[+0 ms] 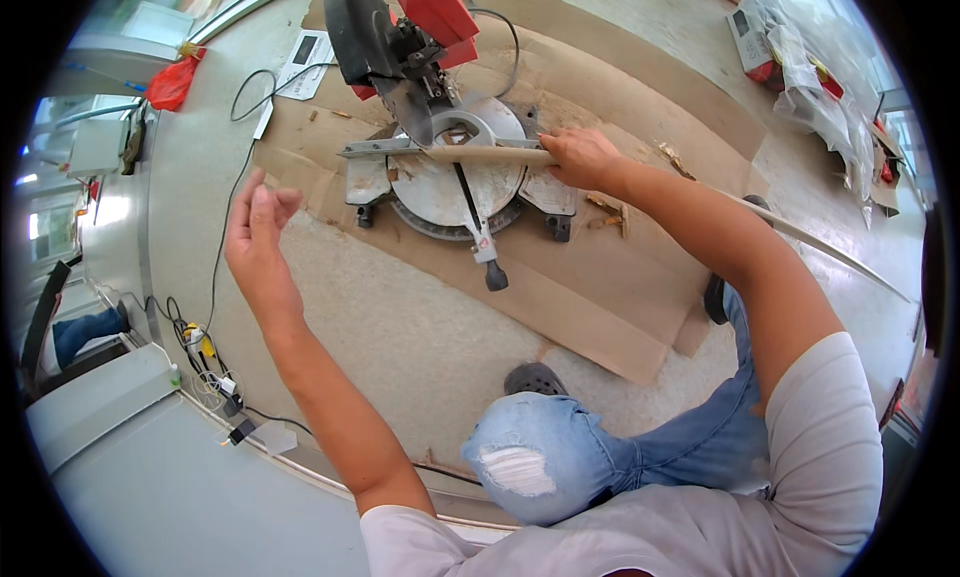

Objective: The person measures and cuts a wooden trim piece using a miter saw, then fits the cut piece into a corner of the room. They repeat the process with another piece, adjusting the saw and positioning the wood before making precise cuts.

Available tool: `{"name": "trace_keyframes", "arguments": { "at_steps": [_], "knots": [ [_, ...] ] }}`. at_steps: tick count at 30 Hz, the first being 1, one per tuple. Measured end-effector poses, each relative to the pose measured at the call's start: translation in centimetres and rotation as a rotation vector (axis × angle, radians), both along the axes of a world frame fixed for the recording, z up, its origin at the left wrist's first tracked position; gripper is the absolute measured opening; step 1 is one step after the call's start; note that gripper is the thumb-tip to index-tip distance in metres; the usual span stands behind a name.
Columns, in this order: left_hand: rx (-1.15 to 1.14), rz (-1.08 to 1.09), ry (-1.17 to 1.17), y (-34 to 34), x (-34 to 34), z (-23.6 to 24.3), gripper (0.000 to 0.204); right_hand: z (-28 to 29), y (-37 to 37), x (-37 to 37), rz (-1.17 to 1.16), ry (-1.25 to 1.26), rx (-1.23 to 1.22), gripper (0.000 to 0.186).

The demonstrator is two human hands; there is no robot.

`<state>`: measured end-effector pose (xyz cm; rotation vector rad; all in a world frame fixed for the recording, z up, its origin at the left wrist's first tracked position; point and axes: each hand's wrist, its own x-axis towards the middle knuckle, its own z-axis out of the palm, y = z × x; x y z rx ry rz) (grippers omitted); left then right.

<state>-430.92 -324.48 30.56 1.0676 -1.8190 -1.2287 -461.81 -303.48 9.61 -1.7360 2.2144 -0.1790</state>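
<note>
A miter saw (425,192) with a round metal table stands ahead of me, its red and black head (440,17) tilted up. Across the table, along the fence, lies a long thin wooden strip (490,156). My right hand (583,160) is closed round the strip at the right end of the fence. Beyond my right forearm a pale strip runs out to the right, seemingly the same piece; my arm covers the part between. Left of the saw, my left hand (258,222) is held in the air, fingers loosely bent and apart, with nothing in it.
Flattened cardboard (560,287) lies under the saw, with wood offcuts (610,215) on it. A black cable (222,237) runs along the left floor toward plugs. A red bag (175,83) sits far left; clear plastic wrapping (815,97) lies far right. My bent knee (530,457) is close in front.
</note>
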Motion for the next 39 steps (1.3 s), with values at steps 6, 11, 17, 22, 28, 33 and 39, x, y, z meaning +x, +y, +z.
{"name": "trace_keyframes", "arguments": {
  "at_steps": [6,11,17,22,28,33,39],
  "knots": [
    [-0.377,-0.097,0.11,-0.8,-8.7,9.9,0.039,-0.5,0.4,-0.5,-0.013,-0.038,0.025,0.026],
    [-0.817,-0.224,-0.481,-0.6,-20.6,15.4,0.046,0.8,-0.3,0.1,0.029,-0.008,0.03,0.027],
    [-0.412,-0.527,-0.916,-4.2,-28.0,10.0,0.033,0.9,-0.2,0.2,0.003,-0.014,0.056,0.028],
    [0.023,-0.459,-0.314,-3.8,-24.6,7.6,0.023,0.9,-0.3,0.4,0.014,0.0,0.032,0.029],
    [0.106,-0.441,-0.139,0.7,-21.0,5.3,0.03,0.9,-0.1,0.2,0.004,0.026,0.031,0.032],
    [-0.693,-0.697,-0.471,-0.7,-22.2,3.3,0.027,1.0,-0.8,0.7,0.022,0.036,0.032,0.034],
    [-1.249,-0.78,-0.765,-0.8,-22.5,3.4,0.03,0.2,-0.3,0.3,0.015,0.019,-0.01,0.035]
  ]
}}
